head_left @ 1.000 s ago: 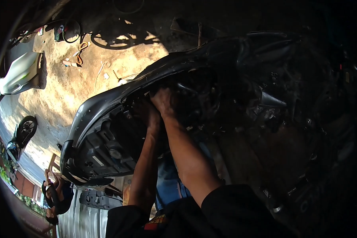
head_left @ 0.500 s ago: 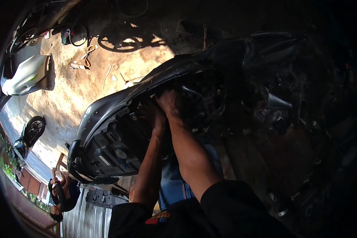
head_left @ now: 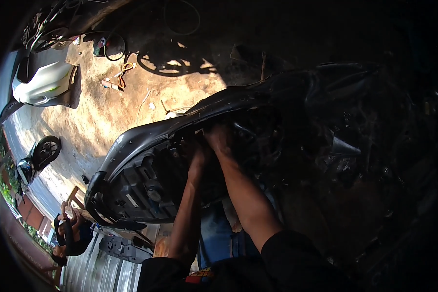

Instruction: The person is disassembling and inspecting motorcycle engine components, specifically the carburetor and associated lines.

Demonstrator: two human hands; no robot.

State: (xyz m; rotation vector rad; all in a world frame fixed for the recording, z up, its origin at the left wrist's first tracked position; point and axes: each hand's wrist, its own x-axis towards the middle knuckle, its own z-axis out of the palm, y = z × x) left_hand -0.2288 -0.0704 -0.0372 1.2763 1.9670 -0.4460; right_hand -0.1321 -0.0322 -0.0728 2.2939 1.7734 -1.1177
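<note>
A scooter with a dark glossy side panel (head_left: pixel 141 137) stretches across the middle in front of me. Inside its rim lies a black moulded plastic tray (head_left: pixel 154 195) with ribs and a round boss. Both my arms reach down into the shaded opening beside that tray. My left hand (head_left: pixel 197 151) is low in the gap next to the tray's edge, its fingers lost in shadow. Just right of it and close by, my right hand (head_left: pixel 220 138) bends in under the panel's inner edge. Its fingertips, and anything they touch, are too dark to make out.
A pale fairing (head_left: pixel 46 85) and a coiled orange cord (head_left: pixel 126 73) lie on the sunlit ground. A parked motorcycle (head_left: pixel 40 158) stands at left, with a seated person (head_left: pixel 74 233) nearer. A grey plastic part (head_left: pixel 124 248) rests by corrugated metal sheeting (head_left: pixel 95 267). Deep shadow covers the right.
The view has shifted, so the scene sits further right and lower at the top. My hands stay at the same spot in the scooter's opening, with only slight movement.
</note>
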